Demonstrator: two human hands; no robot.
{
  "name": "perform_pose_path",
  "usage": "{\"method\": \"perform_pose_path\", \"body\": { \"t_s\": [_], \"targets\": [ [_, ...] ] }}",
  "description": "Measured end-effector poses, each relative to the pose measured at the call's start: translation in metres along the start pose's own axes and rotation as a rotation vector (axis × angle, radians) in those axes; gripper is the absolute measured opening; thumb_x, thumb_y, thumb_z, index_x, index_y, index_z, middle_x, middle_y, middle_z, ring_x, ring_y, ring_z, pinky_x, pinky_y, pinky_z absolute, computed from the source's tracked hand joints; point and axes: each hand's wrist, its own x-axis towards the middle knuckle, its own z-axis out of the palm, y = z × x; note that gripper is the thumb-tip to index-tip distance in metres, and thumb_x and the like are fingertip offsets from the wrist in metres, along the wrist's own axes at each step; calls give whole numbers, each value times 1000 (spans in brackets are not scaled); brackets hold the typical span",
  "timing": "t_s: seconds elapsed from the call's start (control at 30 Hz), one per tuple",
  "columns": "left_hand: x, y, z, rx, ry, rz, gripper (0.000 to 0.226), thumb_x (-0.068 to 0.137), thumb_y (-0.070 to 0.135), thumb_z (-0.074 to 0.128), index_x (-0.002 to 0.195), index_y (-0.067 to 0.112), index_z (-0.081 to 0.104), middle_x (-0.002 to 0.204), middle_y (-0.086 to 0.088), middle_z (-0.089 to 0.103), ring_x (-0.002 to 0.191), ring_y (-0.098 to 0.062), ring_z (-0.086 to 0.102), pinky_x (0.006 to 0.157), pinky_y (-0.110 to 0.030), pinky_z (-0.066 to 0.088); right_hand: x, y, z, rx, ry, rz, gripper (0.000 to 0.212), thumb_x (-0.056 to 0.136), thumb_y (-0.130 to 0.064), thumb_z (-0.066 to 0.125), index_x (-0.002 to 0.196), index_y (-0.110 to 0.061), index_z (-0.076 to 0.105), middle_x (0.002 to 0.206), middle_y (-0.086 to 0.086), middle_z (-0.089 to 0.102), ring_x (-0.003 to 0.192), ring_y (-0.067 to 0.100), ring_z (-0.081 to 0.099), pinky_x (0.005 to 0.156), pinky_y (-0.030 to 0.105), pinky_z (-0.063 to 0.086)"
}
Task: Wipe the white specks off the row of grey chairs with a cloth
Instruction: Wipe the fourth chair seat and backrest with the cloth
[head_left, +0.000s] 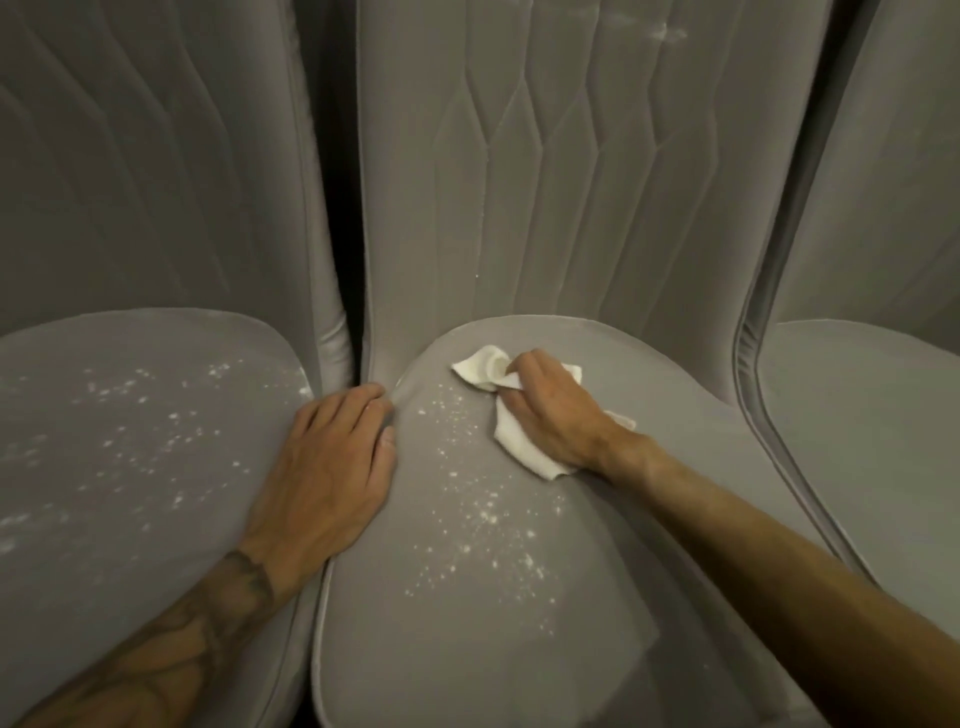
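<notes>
Three grey chairs are shown side by side; where is the cloth (514, 439) found?

It is found on the middle seat (467, 649), toward the back, just beside the white specks (483, 514), which are scattered to its left and nearer the front edge. More specks are seen on the left seat (130, 467).

How should it be expected to handle?

It is judged light, soft and limp, and easily bunched. It is best gathered under the palm, so that a flat fold is pressed against the fabric.

And the hands?

The cloth is gripped by the right hand (550, 410), with fingers curled over its crumpled top and pressed down. The left hand (332, 457) is laid flat, fingers nearly straight, across the join between the left and middle seats; nothing is held by it.
</notes>
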Motion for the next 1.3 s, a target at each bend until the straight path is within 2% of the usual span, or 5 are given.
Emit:
{"method": "perform_pose_path", "body": {
  "t_s": [0.2, 0.43, 0.67, 0.87, 1.3],
  "targets": [
    [1, 1, -2, -5, 22, 6, 30, 103, 28, 37, 125, 19, 56, 135, 0, 55, 120, -21, 54, 105, -39, 39, 48, 2, -1, -22, 60, 141, 24, 103, -19, 46, 104, 4, 51, 109, 25, 54, 101, 38, 50, 90, 43, 34],
    [1, 1, -6, -17, -17, -3, 43, 97, 24, 37, 131, 12, 59, 138, -6, 58, 124, -26, 56, 107, -44, 43, 2, -50, 15, 134, -115, -284, 17, 101, -28, 46, 103, -12, 49, 99, 7, 50, 83, 13, 38, 78, 26, 31],
    [1, 4, -11, -62, -36, -34, 43, 94, 19, 36, 127, 6, 61, 140, -13, 58, 126, -30, 57, 111, -47, 44, 61, -42, 23, -8, 13, -23, 21, 101, -19, 49, 108, 1, 51, 112, 22, 53, 104, 37, 49, 93, 44, 36],
    [-1, 6, -15, -157, 46, -48, 23, 85, 1, 46, 103, 8, 58, 115, -13, 57, 101, -29, 57, 94, -41, 45, 14, -72, 25, 102, -144, -351, 20, 101, -27, 47, 102, -7, 53, 98, 9, 52, 85, 19, 42, 78, 29, 32],
    [-6, 11, -31, -143, 49, -39, 17, 86, -5, 45, 94, 7, 56, 94, -13, 53, 80, -26, 49, 73, -36, 39, 0, -90, 26, 99, -147, -367, 12, 99, -24, 51, 103, -13, 53, 99, 7, 53, 87, 19, 45, 80, 30, 32]
  ]
}}
